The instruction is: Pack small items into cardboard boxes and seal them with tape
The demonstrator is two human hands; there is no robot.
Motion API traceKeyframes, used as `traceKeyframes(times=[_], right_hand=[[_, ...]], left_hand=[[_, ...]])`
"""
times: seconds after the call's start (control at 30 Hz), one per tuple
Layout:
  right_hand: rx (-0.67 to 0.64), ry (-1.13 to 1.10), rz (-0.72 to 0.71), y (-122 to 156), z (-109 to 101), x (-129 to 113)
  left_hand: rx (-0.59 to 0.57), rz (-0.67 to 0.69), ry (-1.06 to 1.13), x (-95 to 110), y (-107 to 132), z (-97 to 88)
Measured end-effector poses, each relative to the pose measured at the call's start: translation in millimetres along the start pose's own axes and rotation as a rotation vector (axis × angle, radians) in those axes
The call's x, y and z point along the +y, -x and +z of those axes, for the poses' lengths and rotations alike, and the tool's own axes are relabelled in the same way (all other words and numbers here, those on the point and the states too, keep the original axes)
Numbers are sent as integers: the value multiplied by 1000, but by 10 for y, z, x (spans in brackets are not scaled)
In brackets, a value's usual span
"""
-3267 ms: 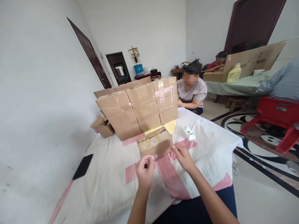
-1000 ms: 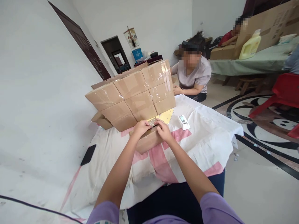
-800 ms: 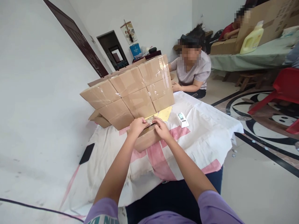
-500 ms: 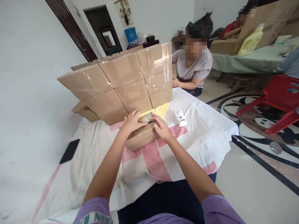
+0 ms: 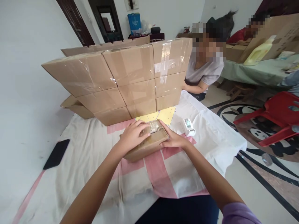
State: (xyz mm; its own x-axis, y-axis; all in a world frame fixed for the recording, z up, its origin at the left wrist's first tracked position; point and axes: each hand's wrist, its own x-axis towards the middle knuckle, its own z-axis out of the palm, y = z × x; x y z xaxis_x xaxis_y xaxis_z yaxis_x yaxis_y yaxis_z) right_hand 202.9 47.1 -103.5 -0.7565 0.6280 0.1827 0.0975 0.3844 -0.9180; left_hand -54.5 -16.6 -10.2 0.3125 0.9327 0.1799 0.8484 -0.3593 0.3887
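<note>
A small cardboard box (image 5: 144,150) rests on the cloth-covered table in front of me. A crinkled, shiny clear-plastic piece (image 5: 155,126) shows along its top, by the far edge. My left hand (image 5: 135,136) lies over the top of the box, fingers stretched and apart, fingertips at the plastic. At the right end, my right hand (image 5: 172,137) grips the box with its thumb on the near side and fingers along the far corner. What lies deeper in the box is hidden. To the right stands a small white device (image 5: 188,127) with a screen.
Stacked, taped cartons (image 5: 130,77) form a wall behind the box. Yellow sheets (image 5: 167,115) lie at its foot. A black flat object (image 5: 56,154) is at the left table edge. A person (image 5: 205,68) crouches beyond the cartons; a red chair (image 5: 277,112) stands right.
My right hand has shifted from the box's top to its right end. The left hand stays on top. The view has moved closer and turned slightly.
</note>
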Motion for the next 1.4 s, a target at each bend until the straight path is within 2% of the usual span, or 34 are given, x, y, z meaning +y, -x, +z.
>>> traceKeyframes(times=[0.07, 0.27, 0.4, 0.5, 0.6, 0.73, 0.87, 1.03, 1.17, 1.3, 1.4], right_hand=[[53, -15, -46, -17, 65, 62], [180, -77, -127, -9, 235, 268], [213, -86, -146, -5, 256, 282], [205, -91, -152, -4, 237, 254], [199, -96, -163, -5, 228, 243], [208, -95, -196, -5, 238, 260], [214, -59, -190, 4, 249, 273], [268, 4, -254, 46, 273, 253], [383, 100, -332, 164, 314, 160], [546, 231, -359, 485, 291, -3], [792, 441, -316, 908, 105, -163]], left_hand=[[3, 36, -67, 77, -28, 15], [-70, -4, -235, 243, -177, 122], [25, 47, -314, 271, -59, 155], [93, 29, -352, 311, 60, 168], [83, -16, -368, 374, 132, 188], [24, 0, -351, 475, 203, 227], [37, -4, -472, 562, 303, 292], [132, -33, -587, 577, 412, 394], [183, 47, -525, 641, 477, 426], [390, 214, -481, 830, 586, 431], [617, 411, -460, 849, 684, 491]])
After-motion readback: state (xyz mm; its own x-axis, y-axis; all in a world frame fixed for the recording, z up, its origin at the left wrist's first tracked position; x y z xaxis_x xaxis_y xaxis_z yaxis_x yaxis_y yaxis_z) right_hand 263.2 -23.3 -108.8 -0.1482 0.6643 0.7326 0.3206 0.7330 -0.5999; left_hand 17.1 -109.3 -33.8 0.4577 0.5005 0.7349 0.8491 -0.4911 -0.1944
